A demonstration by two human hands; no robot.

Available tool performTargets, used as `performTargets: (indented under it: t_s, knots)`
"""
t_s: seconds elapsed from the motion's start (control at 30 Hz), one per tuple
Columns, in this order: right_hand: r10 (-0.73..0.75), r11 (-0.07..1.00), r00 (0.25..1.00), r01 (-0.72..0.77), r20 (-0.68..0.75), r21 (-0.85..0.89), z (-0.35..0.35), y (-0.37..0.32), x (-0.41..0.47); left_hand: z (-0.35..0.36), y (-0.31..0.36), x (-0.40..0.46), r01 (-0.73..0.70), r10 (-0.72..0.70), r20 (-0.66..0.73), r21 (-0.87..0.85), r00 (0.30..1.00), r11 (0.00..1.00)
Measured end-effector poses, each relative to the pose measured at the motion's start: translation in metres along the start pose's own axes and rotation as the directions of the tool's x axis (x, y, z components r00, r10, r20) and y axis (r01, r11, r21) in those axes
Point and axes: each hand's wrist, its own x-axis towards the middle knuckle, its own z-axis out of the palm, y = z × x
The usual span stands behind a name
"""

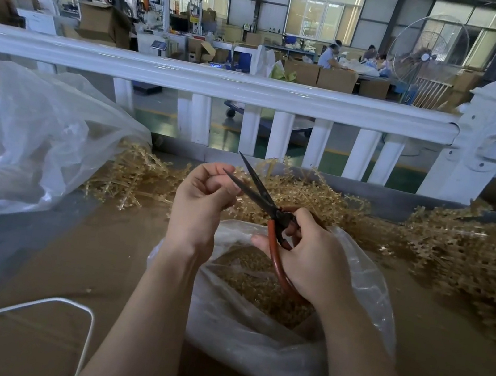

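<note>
My right hand [313, 256] grips red-handled scissors [265, 202] whose dark blades are parted and point up to the left. My left hand [202, 203] has its fingers curled and pinches something small at the blades; what it holds is too small to make out. Both hands hover over an open clear plastic bag [250, 331] holding several small tan cut pieces [260, 284]. Tan plastic sprues [304, 193] lie heaped just behind the hands.
A brown cardboard-covered table [80, 275] carries a crumpled clear bag [30, 140] at left, more tan sprues [471, 265] at right and a white cord [26, 308] near the front. A white railing [224, 85] runs across behind. Beyond it, people work among boxes; a fan [426, 57] stands.
</note>
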Motion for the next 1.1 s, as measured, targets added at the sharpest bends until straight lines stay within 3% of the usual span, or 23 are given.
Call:
performTargets:
  t_s: [0.57,0.8,1.1]
  knots:
    - [0.006,0.986,0.996,-0.019,-0.085,-0.165,-0.001,-0.0094,-0.0015,0.0041,-0.004,-0.0005,-0.018,0.015,-0.029,-0.08,0.999,0.997]
    - [-0.036,0.993,0.989,0.019,-0.146,-0.116,-0.0004,-0.0087,-0.0036,0.0043,-0.0042,-0.0005,0.004,-0.007,-0.014,-0.154,1.0,0.988]
    - [-0.054,0.997,0.991,0.047,-0.125,-0.058,-0.0001,-0.0057,-0.0029,0.004,-0.0066,0.0008,-0.01,0.009,-0.005,-0.152,1.0,0.988]
